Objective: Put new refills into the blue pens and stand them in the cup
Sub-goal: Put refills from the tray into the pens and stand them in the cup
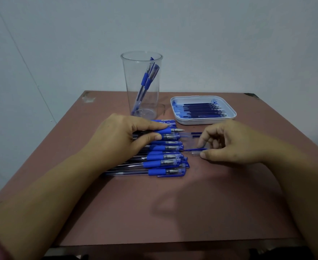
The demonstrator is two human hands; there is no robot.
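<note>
Several blue pens (163,162) lie side by side in a row at the table's middle. My left hand (116,136) pinches an uncapped pen (171,130) near the row's far end between forefinger and thumb. My right hand (229,141) pinches a clear pen cap with a blue clip (196,151) just right of the row. A tall clear cup (141,85) stands behind the pens with two blue pens inside. A white tray (203,121) at the back right holds several dark blue refills (201,109).
More loose caps (193,135) lie between the pen row and my right hand. The reddish-brown table (154,212) ends at a front edge near me. A pale wall rises right behind the table.
</note>
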